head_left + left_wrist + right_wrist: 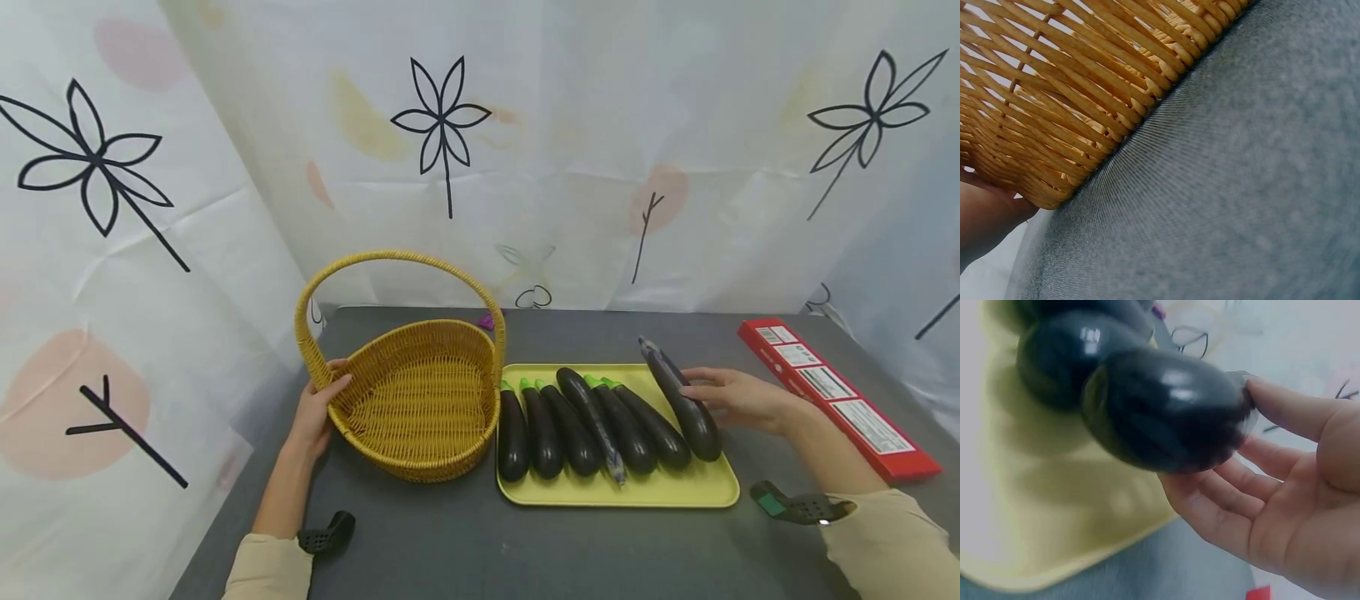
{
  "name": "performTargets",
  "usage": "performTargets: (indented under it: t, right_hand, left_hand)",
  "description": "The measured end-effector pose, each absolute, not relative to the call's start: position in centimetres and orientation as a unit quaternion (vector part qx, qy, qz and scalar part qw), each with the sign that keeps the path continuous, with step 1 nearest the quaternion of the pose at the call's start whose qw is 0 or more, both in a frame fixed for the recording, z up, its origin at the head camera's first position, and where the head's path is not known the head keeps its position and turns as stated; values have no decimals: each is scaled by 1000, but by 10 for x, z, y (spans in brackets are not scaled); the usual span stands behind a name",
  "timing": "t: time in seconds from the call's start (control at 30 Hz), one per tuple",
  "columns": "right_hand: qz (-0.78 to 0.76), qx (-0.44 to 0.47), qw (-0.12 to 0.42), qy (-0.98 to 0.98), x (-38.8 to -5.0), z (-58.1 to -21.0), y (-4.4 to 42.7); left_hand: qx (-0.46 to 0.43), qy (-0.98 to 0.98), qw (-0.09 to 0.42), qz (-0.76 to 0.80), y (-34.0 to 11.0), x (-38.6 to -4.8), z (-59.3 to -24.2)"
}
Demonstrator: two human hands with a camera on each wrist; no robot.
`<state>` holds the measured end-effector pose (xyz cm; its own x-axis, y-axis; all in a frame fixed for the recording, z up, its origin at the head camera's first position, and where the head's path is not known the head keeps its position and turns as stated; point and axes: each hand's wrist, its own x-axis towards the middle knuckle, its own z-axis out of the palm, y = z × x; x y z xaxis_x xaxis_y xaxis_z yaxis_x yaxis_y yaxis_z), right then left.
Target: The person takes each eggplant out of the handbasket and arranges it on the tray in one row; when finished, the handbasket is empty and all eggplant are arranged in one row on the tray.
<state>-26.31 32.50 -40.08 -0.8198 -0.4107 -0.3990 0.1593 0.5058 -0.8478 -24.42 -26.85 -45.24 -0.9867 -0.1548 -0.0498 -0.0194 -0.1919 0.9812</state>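
Note:
A yellow wicker basket [420,400] with a tall arched handle stands on the grey table, and nothing lies in it. My left hand [317,408] grips its left side near the handle's foot, thumb over the rim; in the left wrist view the woven wall hides most of that hand. To the basket's right is a yellow tray [600,497] with a row of several dark eggplants [542,429]. Over the tray's right end, my right hand [738,398] holds another eggplant [678,400] between thumb and fingers. This one slants, with its stem end pointing away to the left.
A long red box [836,392] with white labels lies at the right of the table [420,542]. Behind the table hangs a white patterned cloth [585,150], which also runs along both sides. A small purple thing [486,321] shows behind the basket handle.

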Motion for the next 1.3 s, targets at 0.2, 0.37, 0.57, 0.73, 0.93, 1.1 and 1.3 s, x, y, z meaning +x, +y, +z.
performTargets:
  t: [0.2,0.37,0.57,0.73,0.93,1.1,1.3]
  right_hand:
    - [-477,-74,289,827,-262,-409,332]
    - [-458,-79,279,840,-260,-411,329]
    - [-434,-91,272,854,-259,-412,323]
    - [-418,-109,272,860,-259,-414,321]
    - [-406,-106,266,868,-257,-414,318]
    - [-395,-102,261,875,-254,-410,316]
    - [-402,-89,257,874,-253,-406,317]
  left_hand:
    - [69,-630,48,-772,-269,-243,-453]
    - [67,-627,50,-774,-269,-244,-453]
    - [65,-625,52,-776,-268,-244,-452]
    - [67,-628,46,-774,-268,-244,-451]
    - [76,-628,38,-773,-269,-247,-454]
    - [73,-632,38,-771,-269,-246,-454]
    - [70,-628,38,-774,-271,-245,-453]
